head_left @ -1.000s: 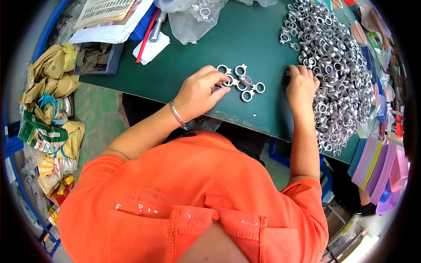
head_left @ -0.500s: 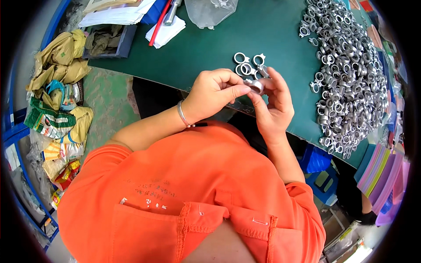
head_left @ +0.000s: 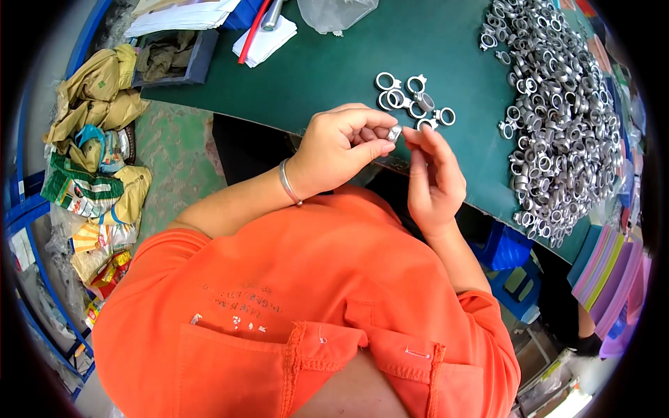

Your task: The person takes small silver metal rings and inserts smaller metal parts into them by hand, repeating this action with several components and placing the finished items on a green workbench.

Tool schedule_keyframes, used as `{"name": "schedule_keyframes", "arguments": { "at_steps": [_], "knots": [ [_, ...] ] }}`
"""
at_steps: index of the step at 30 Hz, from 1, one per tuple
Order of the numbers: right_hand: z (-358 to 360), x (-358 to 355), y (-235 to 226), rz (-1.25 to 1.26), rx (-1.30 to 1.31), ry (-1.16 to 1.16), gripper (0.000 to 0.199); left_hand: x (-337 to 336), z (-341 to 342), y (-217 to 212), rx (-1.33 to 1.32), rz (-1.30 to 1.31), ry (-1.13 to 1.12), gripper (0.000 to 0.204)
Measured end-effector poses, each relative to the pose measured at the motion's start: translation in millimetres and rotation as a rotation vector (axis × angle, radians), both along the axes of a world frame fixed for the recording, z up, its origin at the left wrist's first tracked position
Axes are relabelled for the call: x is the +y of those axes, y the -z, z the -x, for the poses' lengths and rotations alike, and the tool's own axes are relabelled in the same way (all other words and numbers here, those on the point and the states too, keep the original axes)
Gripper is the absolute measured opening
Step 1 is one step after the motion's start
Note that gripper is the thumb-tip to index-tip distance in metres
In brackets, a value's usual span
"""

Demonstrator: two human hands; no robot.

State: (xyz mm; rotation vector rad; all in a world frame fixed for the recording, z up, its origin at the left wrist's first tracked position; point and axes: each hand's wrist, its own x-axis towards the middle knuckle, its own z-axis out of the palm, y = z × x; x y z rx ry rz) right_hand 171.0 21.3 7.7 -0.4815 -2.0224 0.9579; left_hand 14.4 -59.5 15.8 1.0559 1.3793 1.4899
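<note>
Between the thumb and fingers of my left hand point(head_left: 341, 143) is a small silver-grey metal ring point(head_left: 394, 132), seen nearly edge-on just over the table's near edge. My right hand point(head_left: 437, 177) is close beside it on the right, its fingers bent and the thumb apart from them, with nothing visible in its grasp. Its fingertips end just short of the held ring. Beyond both hands, a small group of loose metal rings point(head_left: 416, 84) with little side lugs lies on the green tabletop point(head_left: 334, 76).
A large heap of similar rings point(head_left: 564, 139) covers the table's right side. A clear plastic bag point(head_left: 338, 12), a red pen point(head_left: 254, 31) on white paper and a grey bin point(head_left: 198, 63) are at the far left. Blue stools point(head_left: 516, 285) stand below the table's right edge.
The ring was between both hands; now only my left hand grips it, and it is turned. My right hand has come away slightly, uncovering more of the loose rings.
</note>
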Motion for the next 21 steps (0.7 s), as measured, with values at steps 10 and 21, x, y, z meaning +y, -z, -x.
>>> {"name": "schedule_keyframes", "arguments": {
  "at_steps": [10, 21],
  "knots": [
    [-5, 1, -4, 1.164, 0.138, -0.29, 0.025, -6, 2, -14, 0.312, -0.121, 0.097, 0.021],
    [-8, -12, -3, 0.885, 0.262, -0.354, 0.03, -26, 12, 0, 0.037, -0.004, -0.056, 0.017]
  ]
}}
